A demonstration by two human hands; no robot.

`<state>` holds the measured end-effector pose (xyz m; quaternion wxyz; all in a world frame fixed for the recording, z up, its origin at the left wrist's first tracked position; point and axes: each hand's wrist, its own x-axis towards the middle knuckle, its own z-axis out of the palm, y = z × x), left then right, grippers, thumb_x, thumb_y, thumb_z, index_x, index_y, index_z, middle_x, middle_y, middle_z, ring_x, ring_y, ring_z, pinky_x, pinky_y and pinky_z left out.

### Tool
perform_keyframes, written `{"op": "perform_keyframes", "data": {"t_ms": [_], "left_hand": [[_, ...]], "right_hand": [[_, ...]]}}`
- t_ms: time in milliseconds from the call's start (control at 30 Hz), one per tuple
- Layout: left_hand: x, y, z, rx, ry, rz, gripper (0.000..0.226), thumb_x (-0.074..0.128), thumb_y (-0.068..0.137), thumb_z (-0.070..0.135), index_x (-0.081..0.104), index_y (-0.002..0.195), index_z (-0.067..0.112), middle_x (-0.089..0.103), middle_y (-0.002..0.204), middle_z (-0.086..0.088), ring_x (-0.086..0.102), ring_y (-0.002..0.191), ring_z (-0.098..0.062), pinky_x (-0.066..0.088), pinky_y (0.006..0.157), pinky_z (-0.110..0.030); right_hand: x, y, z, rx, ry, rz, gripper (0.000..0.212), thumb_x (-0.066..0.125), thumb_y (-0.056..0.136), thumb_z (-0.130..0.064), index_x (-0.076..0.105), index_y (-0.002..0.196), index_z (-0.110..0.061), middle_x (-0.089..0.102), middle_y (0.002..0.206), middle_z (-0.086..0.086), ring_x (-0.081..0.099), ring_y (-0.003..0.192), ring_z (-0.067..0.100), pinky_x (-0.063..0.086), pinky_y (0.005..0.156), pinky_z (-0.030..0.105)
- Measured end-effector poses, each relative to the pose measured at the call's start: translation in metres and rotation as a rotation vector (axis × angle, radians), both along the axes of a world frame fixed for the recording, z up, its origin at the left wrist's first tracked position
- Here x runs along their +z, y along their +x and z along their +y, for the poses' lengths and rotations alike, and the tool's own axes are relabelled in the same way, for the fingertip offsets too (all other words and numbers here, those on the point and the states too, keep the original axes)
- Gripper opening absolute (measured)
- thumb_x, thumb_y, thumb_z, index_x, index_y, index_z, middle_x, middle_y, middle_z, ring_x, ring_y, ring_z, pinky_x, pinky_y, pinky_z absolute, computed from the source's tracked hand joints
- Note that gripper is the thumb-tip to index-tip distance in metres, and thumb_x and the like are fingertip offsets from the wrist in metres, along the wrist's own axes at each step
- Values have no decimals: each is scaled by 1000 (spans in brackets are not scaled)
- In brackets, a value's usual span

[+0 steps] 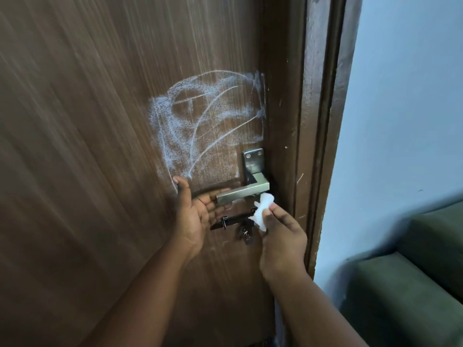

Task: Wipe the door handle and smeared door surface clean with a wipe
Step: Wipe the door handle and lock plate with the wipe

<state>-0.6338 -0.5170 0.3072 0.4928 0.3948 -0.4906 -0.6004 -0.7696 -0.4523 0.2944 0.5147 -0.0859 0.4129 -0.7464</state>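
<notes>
A brown wooden door fills the left and middle of the view. White chalky smears cover its surface just above the metal lever handle. My left hand is open, palm up, with its fingers under the free end of the lever. My right hand pinches a crumpled white wipe, held just below the lever's pivot end, close to the handle plate.
A black sliding bolt with a dark hanging piece sits below the handle. The dark door frame runs down the right of the door. Beyond it are a pale blue wall and a green sofa.
</notes>
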Motion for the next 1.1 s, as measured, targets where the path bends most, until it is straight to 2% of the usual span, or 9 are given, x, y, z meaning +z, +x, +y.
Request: {"op": "perform_keyframes", "data": {"t_ms": [100,200,467,567,667,800,867,1000,1100], "left_hand": [[-1,-1,3,3,-1,-16,106,-6,78,81,71,109,14,73,112,-13,68,108,-22,43,98,-38],[0,-3,6,15,3,-21,105,-7,80,80,72,107,17,74,111,-9,68,108,-21,43,99,-37],[4,-6,9,46,19,-56,103,-5,79,81,69,111,16,74,110,-7,68,107,-19,42,102,-38],[5,-6,9,64,19,-74,102,-5,80,80,70,108,17,75,106,-6,70,101,-17,45,94,-35],[7,-7,10,78,-2,-76,100,-2,81,80,73,103,17,76,100,-7,72,89,-13,48,80,-28],[8,-5,13,68,-40,-132,97,1,77,83,78,97,26,77,99,-5,71,93,-12,49,88,-31],[9,-5,15,42,-39,-117,95,2,82,81,78,96,25,77,96,-8,71,94,-16,53,84,-29],[11,-4,16,40,-30,-109,95,11,79,84,76,104,20,75,102,-15,69,105,-23,47,100,-34],[19,3,17,10,-43,-184,97,7,74,85,77,102,24,76,97,-13,71,99,-19,54,87,-22]], "right_hand": [[-2,-8,-4,28,125,-385,13,61,87,3,68,87,-7,69,83,10,69,73,23,59,60,27],[8,-12,-19,12,83,-498,10,57,89,5,63,89,-2,61,97,13,63,86,27,57,77,31],[27,-9,-40,27,22,-549,15,52,92,6,63,86,-2,62,87,9,64,70,22,56,48,23],[18,-3,-42,115,33,-530,19,50,92,7,61,107,2,63,102,14,65,81,26,58,53,24],[14,15,-40,229,42,-507,17,48,92,8,60,103,4,61,114,20,67,82,28,60,59,26],[16,31,-36,295,10,-496,18,47,91,10,62,101,7,66,106,20,69,70,23,59,57,23],[17,40,-33,345,-1,-505,19,48,90,11,63,100,7,67,105,20,68,76,23,59,59,23],[17,52,-30,407,-36,-535,25,49,89,11,61,110,8,65,113,21,66,88,24,59,67,25],[18,50,-28,467,-64,-514,19,49,88,12,63,101,8,68,101,19,68,82,22,58,67,25]]}}
